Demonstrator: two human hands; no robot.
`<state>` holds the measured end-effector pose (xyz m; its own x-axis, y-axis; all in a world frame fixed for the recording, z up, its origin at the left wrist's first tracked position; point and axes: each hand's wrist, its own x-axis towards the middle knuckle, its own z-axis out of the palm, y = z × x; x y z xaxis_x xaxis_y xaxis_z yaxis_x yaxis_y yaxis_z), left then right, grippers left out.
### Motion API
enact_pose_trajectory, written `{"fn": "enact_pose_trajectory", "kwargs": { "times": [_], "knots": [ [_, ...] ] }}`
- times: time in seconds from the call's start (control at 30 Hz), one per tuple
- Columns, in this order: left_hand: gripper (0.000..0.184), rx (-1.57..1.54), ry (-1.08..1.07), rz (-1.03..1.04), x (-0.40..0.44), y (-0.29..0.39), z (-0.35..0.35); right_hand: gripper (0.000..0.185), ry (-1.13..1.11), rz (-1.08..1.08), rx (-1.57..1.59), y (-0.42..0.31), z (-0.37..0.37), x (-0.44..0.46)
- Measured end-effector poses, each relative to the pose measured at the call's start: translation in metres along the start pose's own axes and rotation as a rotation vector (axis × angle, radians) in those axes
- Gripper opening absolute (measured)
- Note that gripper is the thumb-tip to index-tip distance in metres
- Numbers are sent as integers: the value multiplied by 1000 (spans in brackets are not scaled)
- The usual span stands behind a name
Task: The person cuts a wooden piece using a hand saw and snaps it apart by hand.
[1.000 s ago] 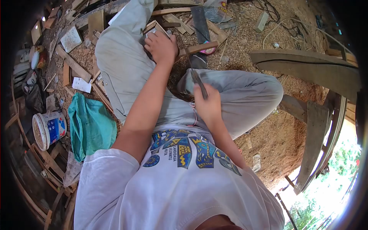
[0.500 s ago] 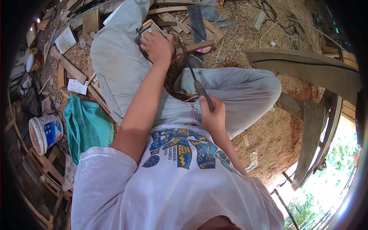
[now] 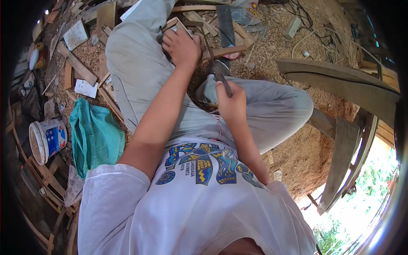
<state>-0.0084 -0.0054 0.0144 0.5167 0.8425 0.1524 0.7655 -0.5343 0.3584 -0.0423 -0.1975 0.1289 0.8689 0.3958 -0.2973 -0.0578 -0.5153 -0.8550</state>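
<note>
My left hand (image 3: 182,47) presses on a small wooden frame (image 3: 174,23) beside my bent leg, its fingers curled over the near side. A wooden strip (image 3: 225,52) sticks out to the right from beside that hand. My right hand (image 3: 231,100) is closed round the handle of a long, thin dark tool (image 3: 217,70), perhaps a saw or file. The blade points up and crosses the strip near my left hand. What lies under my left palm is hidden.
A teal cloth bag (image 3: 95,138) and a white bucket (image 3: 39,142) stand at the left. Wood offcuts (image 3: 78,66) and shavings cover the ground. Large curved boards (image 3: 340,78) are at the right. A cable (image 3: 297,12) lies at the top.
My right hand with the tool moved down toward my body, then back up toward the wooden strip. My left hand stays on the wooden frame.
</note>
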Motion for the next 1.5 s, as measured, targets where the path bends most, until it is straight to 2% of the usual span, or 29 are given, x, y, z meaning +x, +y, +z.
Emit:
{"fn": "enact_pose_trajectory", "kwargs": {
  "times": [0.17,0.23,0.37,0.57,0.67,0.77,0.9,0.97,1.0,1.1,1.13,1.27,1.43,1.5],
  "knots": [
    [55,-53,70,70,2,-1,0,33,-11,-9,-107,10,-41,-57],
    [54,-64,72,69,5,-4,4,33,1,91,-63,6,-44,-66],
    [56,-43,79,84,4,-5,5,35,-4,-7,-10,9,-2,-8],
    [68,-46,9,89,7,-7,11,33,-16,55,-80,6,-42,-55],
    [68,-57,38,98,11,-7,16,30,17,-66,-51,12,-19,-31],
    [67,-52,32,82,8,-8,12,29,7,16,-55,1,-2,-7],
    [62,-47,8,94,7,-7,9,30,-46,15,-99,9,-41,-55],
    [62,-52,22,87,6,-7,11,30,34,3,-61,6,-39,-63],
    [62,-54,42,99,7,-7,12,30,-46,-2,-155,8,-34,-50],
    [67,-76,22,79,7,-8,11,28,-29,47,-112,-6,-2,-7],
    [67,-72,25,90,9,-8,7,27,5,-53,-45,3,-8,-20],
    [66,-97,-33,61,8,-3,4,29,-5,58,-70,5,-42,-67],
    [63,-113,10,77,6,-8,6,31,-4,-67,-92,12,-3,-12],
    [63,-129,-19,62,5,-5,4,31,-24,27,-32,15,-14,-24]
  ]
}}
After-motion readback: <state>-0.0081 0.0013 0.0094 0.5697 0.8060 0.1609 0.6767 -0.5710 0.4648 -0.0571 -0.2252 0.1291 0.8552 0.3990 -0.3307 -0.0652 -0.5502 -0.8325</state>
